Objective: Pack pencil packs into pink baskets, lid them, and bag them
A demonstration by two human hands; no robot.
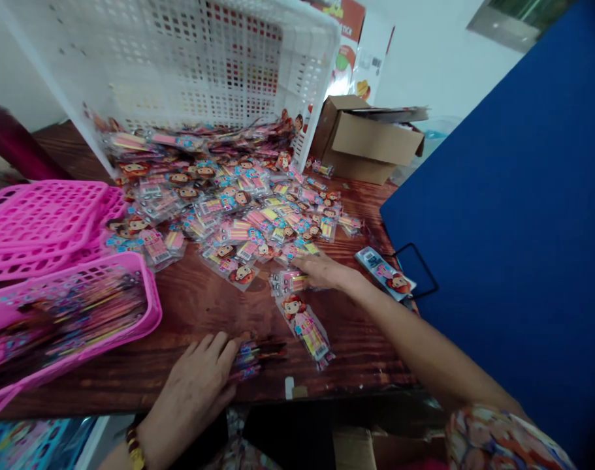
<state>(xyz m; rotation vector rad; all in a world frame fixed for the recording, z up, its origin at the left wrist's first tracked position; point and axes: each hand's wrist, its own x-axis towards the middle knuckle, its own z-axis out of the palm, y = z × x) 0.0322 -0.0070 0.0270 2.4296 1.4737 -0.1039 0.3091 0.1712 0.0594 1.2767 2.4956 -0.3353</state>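
**At the table's near edge: packets being gathered by hand**

At six o'clock on the table (204, 307), the left hand (194, 382) is lying flat and open, its fingertips pressing on a small stack of packets (258, 356) without gripping it. Toward one o'clock from it, the right hand (321, 271) is reaching to the near fringe of the pile (228, 196), fingers resting over one packet (290, 282); whether they are pinching it I cannot tell. A loose packet (304, 326) is lying between the hands. In my judgement, the work is going best when the right hand is sliding a single packet clear before lifting, since its neighbours are overlapping, while the left is holding the stack square. A pink basket (57, 313) at nine o'clock is sitting full of packets, and a white crate (179, 65) is leaning at twelve.
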